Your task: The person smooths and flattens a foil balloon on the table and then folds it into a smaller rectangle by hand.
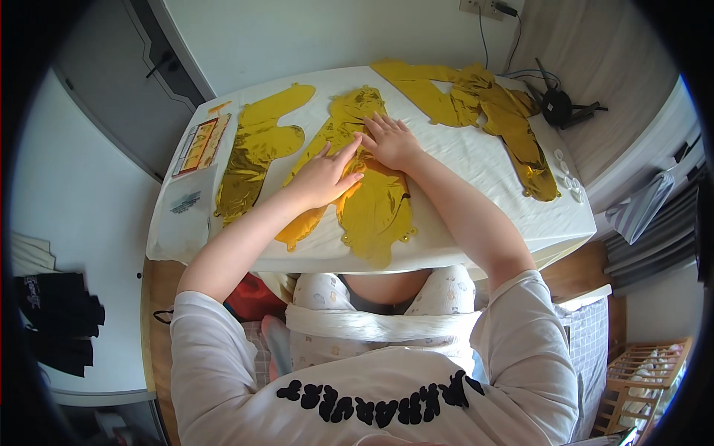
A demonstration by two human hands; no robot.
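A flat gold foil balloon (372, 208) lies in the middle of a table under a white cloth (476, 156). My left hand (325, 175) rests flat on it, fingers stretched toward the right. Just beyond, my right hand (392, 140) presses palm down on the same balloon, fingers spread toward the far side. The two hands nearly touch. Another deflated gold balloon (256, 149) lies to the left, and several more crumpled gold ones (491, 108) lie at the far right.
A printed card (202, 143) and a clear plastic bag (184, 202) lie at the table's left edge. Small clear caps (569, 178) sit near the right edge. A black tripod (561, 108) and cables are at the far right corner. A wooden rack (647, 372) stands lower right.
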